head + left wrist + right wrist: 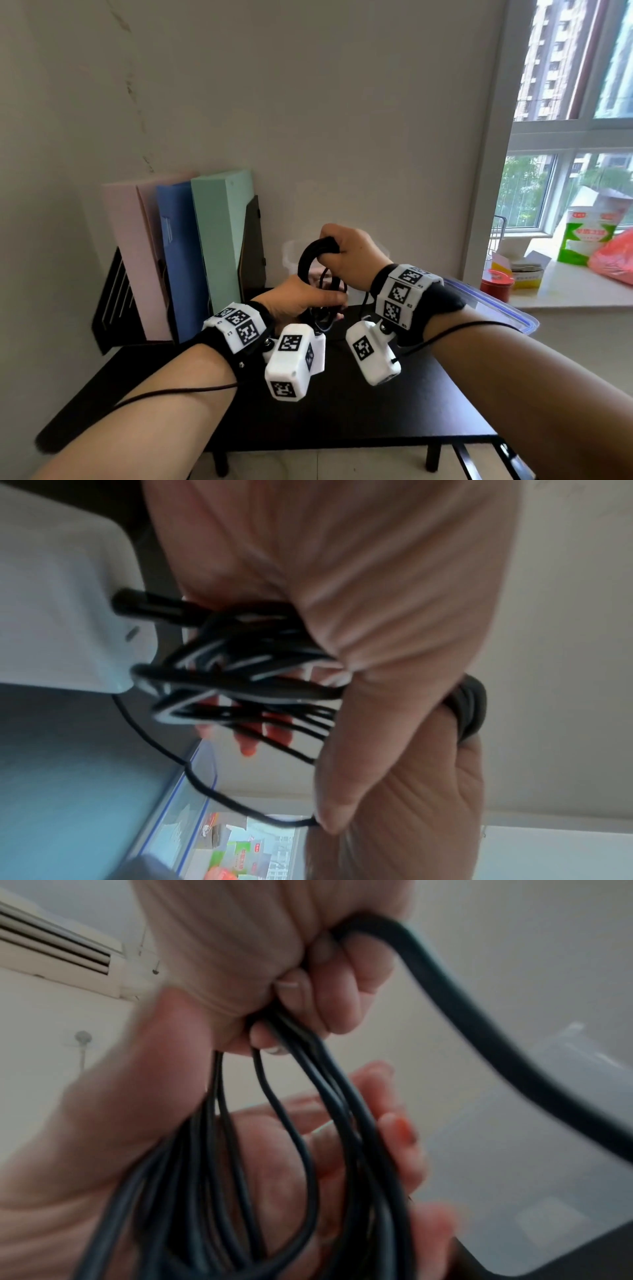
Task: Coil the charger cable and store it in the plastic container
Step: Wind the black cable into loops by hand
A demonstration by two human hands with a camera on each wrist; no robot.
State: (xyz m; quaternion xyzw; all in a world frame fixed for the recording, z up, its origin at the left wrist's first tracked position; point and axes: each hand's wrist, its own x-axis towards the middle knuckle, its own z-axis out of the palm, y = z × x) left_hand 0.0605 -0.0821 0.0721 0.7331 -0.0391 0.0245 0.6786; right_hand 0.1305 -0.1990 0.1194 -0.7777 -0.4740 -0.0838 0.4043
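I am looking down at the black table (pixel 359 404), with the clear plastic container (pixel 498 301) at its right edge. Above it my right hand (pixel 346 253) is gripping the top of the coiled charger cable (pixel 308 263) in a fist, while my left hand (pixel 301 298) is curling around the lower loops.
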